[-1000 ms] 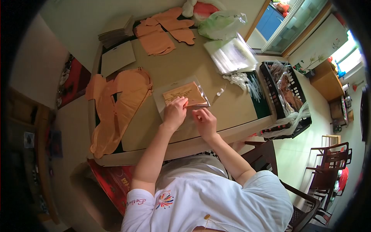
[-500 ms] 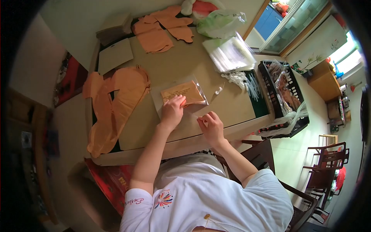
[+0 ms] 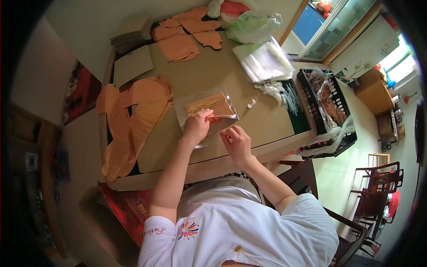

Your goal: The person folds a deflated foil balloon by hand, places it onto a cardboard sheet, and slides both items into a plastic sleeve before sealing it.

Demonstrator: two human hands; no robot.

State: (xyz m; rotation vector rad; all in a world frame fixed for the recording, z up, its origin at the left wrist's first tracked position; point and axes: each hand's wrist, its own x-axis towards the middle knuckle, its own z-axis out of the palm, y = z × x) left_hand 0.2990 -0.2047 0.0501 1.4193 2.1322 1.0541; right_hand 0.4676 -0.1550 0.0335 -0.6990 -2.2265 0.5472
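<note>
A clear plastic bag point(image 3: 233, 110) lies on the table with a folded orange piece and a printed brown card point(image 3: 200, 105) inside it. My left hand point(image 3: 197, 127) is on the bag's near part, its fingers closed together at the bag's edge. Just to the right, my right hand point(image 3: 237, 141) is raised slightly over the table with thumb and fingers pinched near the bag's near corner. Whatever thin thing may be between those fingertips is too small to make out. Farther right lies a small white knotted piece point(image 3: 251, 104) with a thin string.
Orange cut-out shapes lie at left point(image 3: 133, 120) and at the back point(image 3: 178, 42). A stack of clear bags point(image 3: 267, 62), white cords point(image 3: 272, 90) and clear sticks point(image 3: 291, 100) are at right, beside a black crate point(image 3: 322, 111). Cardboard sheets point(image 3: 133, 66) lie at back left.
My right hand has moved a little left and toward the bag, still pinched. My left hand has shifted slightly left, and a shiny plastic edge now shows below it.
</note>
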